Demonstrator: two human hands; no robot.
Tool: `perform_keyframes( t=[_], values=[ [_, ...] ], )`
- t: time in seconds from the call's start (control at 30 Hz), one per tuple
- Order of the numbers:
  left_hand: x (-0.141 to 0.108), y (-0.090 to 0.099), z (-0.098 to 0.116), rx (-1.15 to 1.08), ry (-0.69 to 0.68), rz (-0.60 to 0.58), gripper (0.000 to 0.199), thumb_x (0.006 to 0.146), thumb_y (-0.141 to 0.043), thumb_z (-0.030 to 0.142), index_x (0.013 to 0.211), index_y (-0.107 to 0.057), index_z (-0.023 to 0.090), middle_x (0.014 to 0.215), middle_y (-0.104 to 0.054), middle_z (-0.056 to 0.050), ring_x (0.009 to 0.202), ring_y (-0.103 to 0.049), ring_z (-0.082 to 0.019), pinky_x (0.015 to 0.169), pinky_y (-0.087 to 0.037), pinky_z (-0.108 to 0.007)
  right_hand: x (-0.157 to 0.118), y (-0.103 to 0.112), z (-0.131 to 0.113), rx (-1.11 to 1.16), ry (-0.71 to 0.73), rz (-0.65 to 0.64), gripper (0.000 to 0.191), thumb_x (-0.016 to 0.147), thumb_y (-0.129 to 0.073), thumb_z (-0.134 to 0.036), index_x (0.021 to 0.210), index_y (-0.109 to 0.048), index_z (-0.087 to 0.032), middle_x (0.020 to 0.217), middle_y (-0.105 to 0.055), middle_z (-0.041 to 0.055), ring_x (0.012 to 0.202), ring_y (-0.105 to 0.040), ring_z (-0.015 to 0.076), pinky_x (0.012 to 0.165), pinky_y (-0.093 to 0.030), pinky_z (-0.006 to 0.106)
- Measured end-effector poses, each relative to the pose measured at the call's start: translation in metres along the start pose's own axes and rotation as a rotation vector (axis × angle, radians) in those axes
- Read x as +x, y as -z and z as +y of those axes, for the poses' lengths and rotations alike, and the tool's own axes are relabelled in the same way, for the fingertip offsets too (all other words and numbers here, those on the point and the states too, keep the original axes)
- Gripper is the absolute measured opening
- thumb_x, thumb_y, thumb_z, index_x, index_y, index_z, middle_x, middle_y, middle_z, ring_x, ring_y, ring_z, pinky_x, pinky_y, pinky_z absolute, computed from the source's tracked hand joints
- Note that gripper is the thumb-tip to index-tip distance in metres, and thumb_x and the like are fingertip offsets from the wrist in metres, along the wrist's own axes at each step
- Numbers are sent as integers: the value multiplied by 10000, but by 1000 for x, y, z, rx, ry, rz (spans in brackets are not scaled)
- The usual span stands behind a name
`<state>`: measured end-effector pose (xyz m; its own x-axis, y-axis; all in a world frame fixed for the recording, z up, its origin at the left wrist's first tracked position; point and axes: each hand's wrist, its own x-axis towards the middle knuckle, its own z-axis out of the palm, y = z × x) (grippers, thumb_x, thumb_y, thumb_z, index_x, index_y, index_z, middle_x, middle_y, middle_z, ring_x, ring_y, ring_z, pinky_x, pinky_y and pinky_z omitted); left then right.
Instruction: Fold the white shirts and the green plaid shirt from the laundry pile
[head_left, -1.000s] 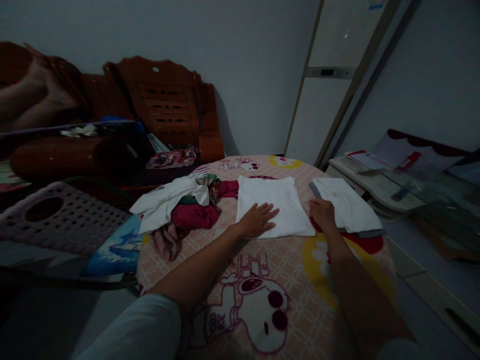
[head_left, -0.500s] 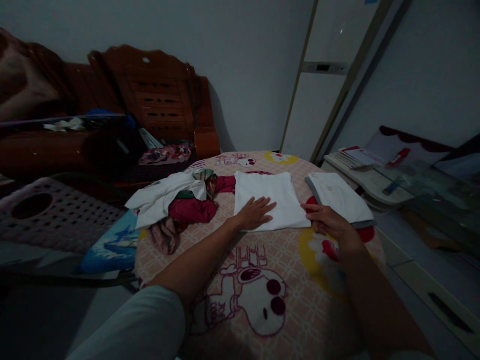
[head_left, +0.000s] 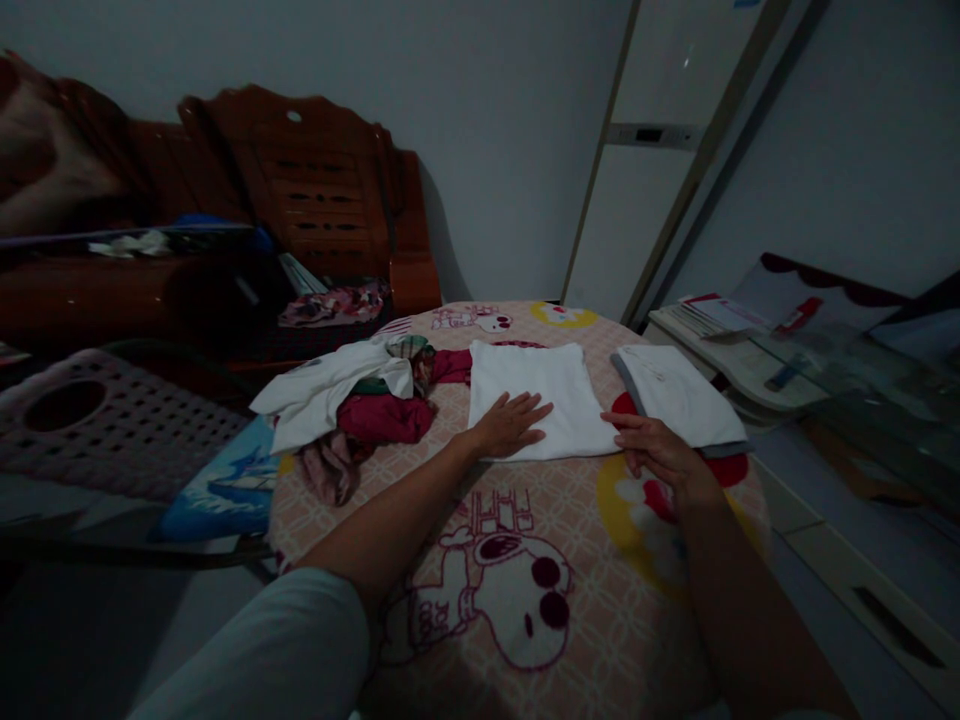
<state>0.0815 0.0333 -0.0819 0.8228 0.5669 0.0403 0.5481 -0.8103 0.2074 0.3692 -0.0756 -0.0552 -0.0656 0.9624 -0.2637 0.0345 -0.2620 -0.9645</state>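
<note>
A white garment (head_left: 551,375), folded into a rough square, lies in the middle of the round table. My left hand (head_left: 510,424) rests flat on its near left part, fingers spread. At its lower right corner is my right hand (head_left: 656,452), with the index finger stretched out over the garment's edge and the other fingers loosely bent. Whether the right thumb touches the cloth is hidden. Right of that hand lies a folded white-and-grey garment (head_left: 679,390). To the left is a loose heap of clothes, with a white garment (head_left: 322,390) over a dark red one (head_left: 386,418).
A patterned tablecloth (head_left: 600,620) with cartoon dogs covers the table. A wooden sofa (head_left: 300,190) stands behind on the left, and a woven chair (head_left: 97,430) nearer. At right are a white cabinet with papers (head_left: 709,315) and a glass top (head_left: 855,370).
My right hand has shifted very slightly, its fingertips still at the garment's right edge. The left hand stays flat in the same place.
</note>
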Motion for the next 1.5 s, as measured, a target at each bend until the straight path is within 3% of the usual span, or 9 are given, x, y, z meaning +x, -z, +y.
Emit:
perform_keyframes(
  t=[0.17,0.57,0.67,0.73,0.9,1.0,1.1,1.4,1.5],
  values=[
    [2,-1,0,10,-2,9,589,1015,-330,499,1563,-232,304,1628,-237,-89,1509,-202,-267,1198,-153,-524,-2,3,0,-36,9,79,624,607,-779,-242,1198,-658,-82,504,-601,-41,311,-443,76,310,-339,196],
    [3,-4,-1,5,-11,48,579,1001,-396,486,1545,-288,320,1613,-277,-91,1496,-239,-288,1191,-192,-536,2,3,1,-296,14,230,516,595,-738,-248,1078,-694,-72,452,-574,-27,328,-449,103,327,-328,213],
    [2,3,0,-103,-12,42,552,993,-427,465,1513,-367,290,1595,-326,-89,1487,-269,-270,1197,-198,-508,8,-7,-2,-426,128,447,414,703,-665,-277,1075,-705,-102,577,-652,21,415,-538,129,392,-425,238],
    [-2,15,-4,-265,2,91,489,996,-425,416,1452,-466,246,1541,-430,-82,1436,-376,-227,1182,-274,-417,13,-25,-5,-500,321,519,386,801,-597,-317,1120,-702,-127,765,-723,73,619,-663,180,579,-554,300],
    [-26,48,-38,-435,382,342,310,924,-499,292,1082,-707,125,1016,-755,-83,924,-701,-183,835,-526,-255,30,-74,0,-820,746,202,376,929,-502,-328,1219,-683,-169,1333,-630,140,1254,-566,239,1096,-423,425],
    [-41,54,-61,-348,569,258,257,872,-539,259,733,-716,135,665,-711,-38,675,-676,-162,694,-517,-228,41,-85,14,-964,749,37,416,959,-477,-325,1323,-621,-184,1461,-527,128,1372,-456,239,1158,-344,451],
    [-48,49,-72,-455,655,146,292,861,-546,260,611,-658,157,553,-653,-11,553,-633,-141,587,-496,-213,50,-84,27,-1096,696,-3,455,974,-463,-334,1403,-548,-211,1514,-470,101,1426,-382,249,1181,-295,485],
    [-52,42,-71,-992,617,8,331,673,-804,412,606,-638,134,507,-619,-8,448,-557,-116,478,-457,-212,56,-77,36,-1168,775,-1,507,1003,-398,-402,1485,-447,-252,1527,-454,84,1430,-378,269,1165,-324,520],
    [-54,43,-68,-1136,558,99,310,653,-817,367,610,-621,130,510,-604,4,445,-534,-90,476,-432,-195,56,-77,37,-1167,780,6,505,1004,-399,-418,1476,-460,-251,1522,-461,86,1424,-389,265,1163,-330,513]
  ],
)
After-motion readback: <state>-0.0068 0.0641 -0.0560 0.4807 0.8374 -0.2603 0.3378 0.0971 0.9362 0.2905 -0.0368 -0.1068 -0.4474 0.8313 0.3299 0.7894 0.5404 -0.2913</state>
